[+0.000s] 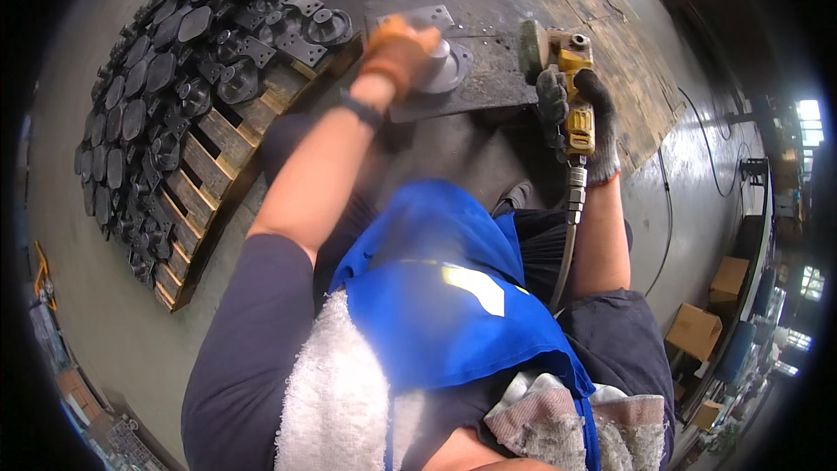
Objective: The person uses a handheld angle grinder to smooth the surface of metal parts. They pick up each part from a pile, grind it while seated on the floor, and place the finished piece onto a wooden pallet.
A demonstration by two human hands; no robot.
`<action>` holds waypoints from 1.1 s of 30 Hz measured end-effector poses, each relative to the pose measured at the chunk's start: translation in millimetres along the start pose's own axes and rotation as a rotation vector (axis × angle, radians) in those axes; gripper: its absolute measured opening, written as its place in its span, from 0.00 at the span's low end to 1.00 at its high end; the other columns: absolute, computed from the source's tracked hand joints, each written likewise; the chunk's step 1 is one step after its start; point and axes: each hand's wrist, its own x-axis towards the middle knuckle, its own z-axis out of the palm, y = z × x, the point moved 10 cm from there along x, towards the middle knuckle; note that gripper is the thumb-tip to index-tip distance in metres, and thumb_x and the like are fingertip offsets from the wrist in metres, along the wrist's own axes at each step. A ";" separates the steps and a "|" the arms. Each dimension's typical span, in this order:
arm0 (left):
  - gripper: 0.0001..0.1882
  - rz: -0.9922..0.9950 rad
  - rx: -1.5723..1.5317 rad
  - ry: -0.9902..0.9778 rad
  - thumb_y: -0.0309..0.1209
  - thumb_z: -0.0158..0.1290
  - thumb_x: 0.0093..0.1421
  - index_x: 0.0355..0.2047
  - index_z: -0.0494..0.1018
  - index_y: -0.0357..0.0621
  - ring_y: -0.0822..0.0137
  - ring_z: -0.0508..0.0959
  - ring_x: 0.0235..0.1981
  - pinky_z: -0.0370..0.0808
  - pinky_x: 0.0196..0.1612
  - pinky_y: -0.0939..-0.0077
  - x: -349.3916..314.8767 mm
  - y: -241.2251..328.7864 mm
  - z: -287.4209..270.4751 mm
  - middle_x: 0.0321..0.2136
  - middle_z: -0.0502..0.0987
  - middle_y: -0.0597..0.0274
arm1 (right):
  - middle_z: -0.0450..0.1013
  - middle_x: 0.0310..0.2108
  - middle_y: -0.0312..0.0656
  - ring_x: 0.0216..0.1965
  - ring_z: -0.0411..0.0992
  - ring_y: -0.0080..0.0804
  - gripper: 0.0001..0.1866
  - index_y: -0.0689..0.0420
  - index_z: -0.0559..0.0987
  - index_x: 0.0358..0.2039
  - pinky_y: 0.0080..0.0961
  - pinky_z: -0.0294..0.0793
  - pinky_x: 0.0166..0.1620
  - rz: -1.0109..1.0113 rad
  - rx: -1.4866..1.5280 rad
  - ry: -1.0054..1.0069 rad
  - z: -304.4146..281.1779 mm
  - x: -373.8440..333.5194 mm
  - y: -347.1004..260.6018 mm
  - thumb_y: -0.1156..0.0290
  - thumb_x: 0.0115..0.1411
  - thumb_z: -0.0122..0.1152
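Observation:
My left hand, in an orange glove, is over a grey metal part on the dark work plate. Motion blurs its fingers, so I cannot tell whether they grip. The metal part has a round flange with a raised hub, and a flat plate with holes shows behind the hand. To the right, my right hand, in a grey and black glove, is wrapped round a yellow air grinder. The grinder's round disc faces left, apart from the metal part. A hose runs from the grinder's near end.
At the left, a wooden pallet carries a heap of similar dark metal parts. Worn wooden boards lie beyond and right of the work plate. A black cable lies on the right floor. Cardboard boxes stand by shelving further right.

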 end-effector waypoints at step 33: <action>0.17 -0.061 -0.469 -0.982 0.41 0.51 0.66 0.47 0.77 0.43 0.61 0.82 0.40 0.80 0.41 0.68 -153.7 4.1 154.6 0.40 0.81 0.49 | 0.77 0.34 0.40 0.30 0.76 0.27 0.17 0.61 0.76 0.47 0.23 0.77 0.34 0.018 -0.555 0.503 -72.0 -40.0 26.5 0.67 0.60 0.62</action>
